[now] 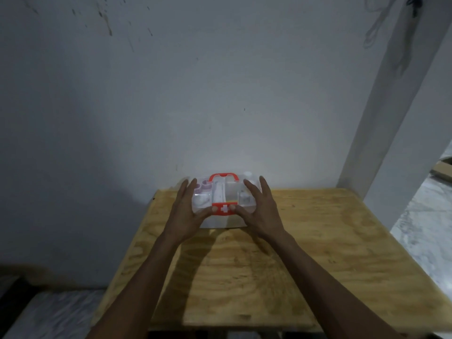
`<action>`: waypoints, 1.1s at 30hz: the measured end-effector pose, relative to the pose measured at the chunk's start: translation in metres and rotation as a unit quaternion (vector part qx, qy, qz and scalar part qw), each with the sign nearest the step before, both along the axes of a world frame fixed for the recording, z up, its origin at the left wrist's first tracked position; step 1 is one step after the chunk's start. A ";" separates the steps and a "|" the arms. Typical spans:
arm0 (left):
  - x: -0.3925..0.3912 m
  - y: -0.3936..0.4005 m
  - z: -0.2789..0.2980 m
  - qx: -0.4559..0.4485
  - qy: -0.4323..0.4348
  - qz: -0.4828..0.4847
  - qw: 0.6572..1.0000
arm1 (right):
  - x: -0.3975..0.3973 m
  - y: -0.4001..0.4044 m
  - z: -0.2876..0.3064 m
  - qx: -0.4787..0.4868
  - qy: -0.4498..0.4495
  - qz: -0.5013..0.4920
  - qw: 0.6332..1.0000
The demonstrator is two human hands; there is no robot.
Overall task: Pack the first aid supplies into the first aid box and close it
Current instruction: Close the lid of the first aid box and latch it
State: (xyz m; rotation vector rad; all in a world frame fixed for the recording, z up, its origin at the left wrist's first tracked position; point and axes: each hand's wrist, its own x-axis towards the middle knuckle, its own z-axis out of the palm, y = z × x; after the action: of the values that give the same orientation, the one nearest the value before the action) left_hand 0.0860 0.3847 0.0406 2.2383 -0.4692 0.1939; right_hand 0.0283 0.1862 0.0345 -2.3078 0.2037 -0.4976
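A clear plastic first aid box (223, 222) with a red handle (223, 177) and a red front latch (223, 209) bearing a white cross stands at the far edge of the wooden table (305, 241). Its lid is down, and white and purple supplies show through it in separate compartments. My left hand (186, 211) lies on the box's left side, thumb on the latch. My right hand (263, 211) lies on the right side, thumb also on the latch. The fingers of both hands spread over the lid.
A white wall rises directly behind the box. A white post (391, 106) stands at the table's back right corner. Pale tiled floor (428, 228) shows to the right and lower left of the table.
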 end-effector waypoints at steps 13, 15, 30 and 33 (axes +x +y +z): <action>0.030 -0.005 -0.012 -0.008 -0.024 -0.001 1.000 | 0.026 0.000 -0.015 -0.006 -0.028 -0.030 0.999; 0.035 -0.005 -0.014 -0.003 -0.020 -0.001 1.000 | 0.028 -0.001 -0.017 -0.007 -0.027 -0.031 0.999; 0.071 -0.012 -0.012 0.011 -0.011 -0.020 1.000 | 0.064 -0.007 -0.020 0.006 -0.028 -0.019 0.999; 0.073 -0.011 -0.015 0.005 -0.013 -0.023 1.000 | 0.064 -0.007 -0.021 0.008 -0.030 -0.019 0.999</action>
State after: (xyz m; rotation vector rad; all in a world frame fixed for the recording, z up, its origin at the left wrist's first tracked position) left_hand 0.1590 0.3734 0.0258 2.2346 -0.5361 0.1976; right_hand 0.0921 0.1793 0.0138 -2.2730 0.2210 -0.5816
